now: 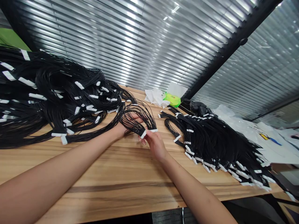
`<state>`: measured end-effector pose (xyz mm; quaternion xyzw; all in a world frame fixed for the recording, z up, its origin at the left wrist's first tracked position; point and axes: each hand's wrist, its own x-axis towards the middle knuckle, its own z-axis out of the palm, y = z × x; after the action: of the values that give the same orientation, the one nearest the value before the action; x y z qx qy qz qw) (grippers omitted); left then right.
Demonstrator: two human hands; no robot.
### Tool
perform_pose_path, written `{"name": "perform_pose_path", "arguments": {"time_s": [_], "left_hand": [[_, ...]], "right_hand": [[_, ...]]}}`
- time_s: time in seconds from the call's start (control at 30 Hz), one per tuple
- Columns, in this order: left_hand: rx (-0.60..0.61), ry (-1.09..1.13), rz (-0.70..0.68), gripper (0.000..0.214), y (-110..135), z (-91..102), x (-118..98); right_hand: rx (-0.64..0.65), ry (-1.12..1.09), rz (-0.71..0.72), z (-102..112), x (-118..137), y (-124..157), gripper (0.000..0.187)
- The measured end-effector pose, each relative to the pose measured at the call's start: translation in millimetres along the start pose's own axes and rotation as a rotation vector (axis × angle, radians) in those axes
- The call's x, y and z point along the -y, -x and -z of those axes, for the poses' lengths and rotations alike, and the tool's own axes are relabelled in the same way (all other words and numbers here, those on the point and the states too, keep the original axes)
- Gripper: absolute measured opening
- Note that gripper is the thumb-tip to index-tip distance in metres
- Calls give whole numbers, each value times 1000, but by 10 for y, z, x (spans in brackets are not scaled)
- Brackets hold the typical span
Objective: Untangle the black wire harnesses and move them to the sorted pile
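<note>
A looped bundle of thin black wires with white connectors, a wire harness (133,116), is in both my hands above the wooden table. My left hand (127,126) is closed around the wires, its fingers partly hidden behind the strands. The fingers of my right hand (156,143) pinch the harness at its end, by a white connector (143,134). Another white connector (154,130) lies against the top of that hand. From the left hand, the black strands run back toward a large heap of similar harnesses (51,81).
On the right lies a second pile of black harnesses (215,140), white connectors along its edge. Behind it are a green tissue pack (172,99) and crumpled white tissues (155,97). Corrugated panelling (112,37) rises behind the wooden table (112,183). Blue-and-yellow pliers (271,139) lie far right.
</note>
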<state>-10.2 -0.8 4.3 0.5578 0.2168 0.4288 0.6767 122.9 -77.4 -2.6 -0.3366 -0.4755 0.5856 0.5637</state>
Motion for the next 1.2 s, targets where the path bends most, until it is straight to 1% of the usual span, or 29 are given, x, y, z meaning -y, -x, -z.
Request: {"name": "perform_pose_path", "arguments": {"time_s": [0.07,0.1,0.17,0.23,0.3,0.33,0.37,0.47,0.6,0.73,0.83,0.93,1.0,1.1,1.2], "left_hand": [[72,50,81,38,1,17,11],[87,73,101,38,-6,27,21],[64,98,93,37,-39,44,53],[-29,121,45,35,-94,54,103],[-194,116,-59,33,-154,62,155],[-240,86,-103,33,-177,68,175],[-254,38,-136,31,-192,75,189],[-214,-123,-152,31,-188,95,181],[-206,-217,-131,33,-127,84,112],[-151,-288,-214,41,-57,39,54],[-196,-437,-293,40,6,17,36],[-222,-586,-343,31,58,10,47],[-210,-577,-344,25,74,9,63],[-207,-530,-349,28,76,10,78],[-194,-568,-378,29,75,17,78]], "right_hand": [[4,5,-2,-3,7,2,26],[3,11,-6,-2,9,3,26],[-11,27,-7,6,7,2,27],[-47,56,11,24,-6,-3,28],[-109,103,45,46,-24,-8,31],[-141,133,65,56,-31,-10,33],[-170,165,88,65,-34,-10,36],[-225,259,169,75,-15,-2,41],[-289,307,259,66,50,3,40],[-378,324,299,69,81,-13,37],[-403,339,307,76,75,-21,35],[-399,348,303,81,66,-19,36],[-403,340,305,82,62,-16,37],[-414,326,305,83,56,-15,36],[-407,339,300,91,50,-18,36]]}}
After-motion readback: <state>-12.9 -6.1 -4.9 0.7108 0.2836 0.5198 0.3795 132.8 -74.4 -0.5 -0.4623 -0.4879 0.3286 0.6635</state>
